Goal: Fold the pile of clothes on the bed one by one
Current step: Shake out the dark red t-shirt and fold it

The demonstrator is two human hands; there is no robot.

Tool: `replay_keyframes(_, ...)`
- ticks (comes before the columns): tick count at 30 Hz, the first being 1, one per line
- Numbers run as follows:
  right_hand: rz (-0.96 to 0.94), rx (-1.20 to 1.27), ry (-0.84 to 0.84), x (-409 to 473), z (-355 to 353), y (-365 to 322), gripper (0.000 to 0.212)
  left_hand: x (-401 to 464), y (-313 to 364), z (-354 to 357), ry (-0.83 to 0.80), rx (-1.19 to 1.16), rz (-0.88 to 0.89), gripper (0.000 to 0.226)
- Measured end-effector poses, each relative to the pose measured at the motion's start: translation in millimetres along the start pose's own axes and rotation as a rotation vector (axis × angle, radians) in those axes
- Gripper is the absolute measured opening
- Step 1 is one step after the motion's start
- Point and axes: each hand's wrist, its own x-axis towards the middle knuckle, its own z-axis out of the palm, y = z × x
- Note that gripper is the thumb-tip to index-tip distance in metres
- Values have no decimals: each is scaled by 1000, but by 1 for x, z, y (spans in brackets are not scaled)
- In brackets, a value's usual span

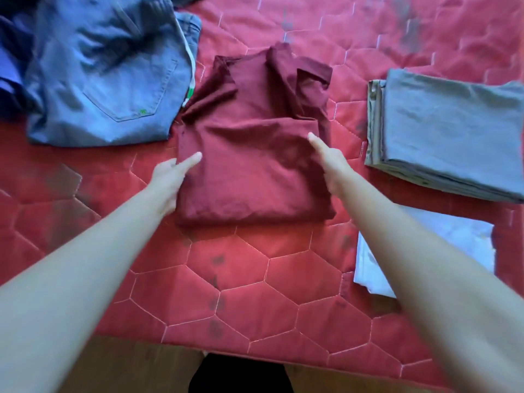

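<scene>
While both hands press flat, fingers straight, on a half-folded maroon shirt at the bed's middle, folded grey and white pieces lie right; unfolded jeans wait left. Left hand, right hand. Roughly midway.

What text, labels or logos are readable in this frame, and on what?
No readable text anywhere.
Small green mark on the back pocket of the jeans: too small and blurred to read.
Maroon garment, folded grey garment, white garment and red quilt: no print or label visible.
</scene>
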Motion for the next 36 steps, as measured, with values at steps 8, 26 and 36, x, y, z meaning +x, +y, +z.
replay_keyframes(8, -297, -380, 19, -90, -36, 105, 32, -94, -75, -37, 39, 224, 164, 12)
replay_keyframes(26, -304, -289, 215, -59, -25, 75, 53, -59, -36, -2, 65, 268, 113, 54)
replay_keyframes(36, -436, -479, 311, 14, 15, -21, 53, 16, 23, 48, 389, 607, 333, 49)
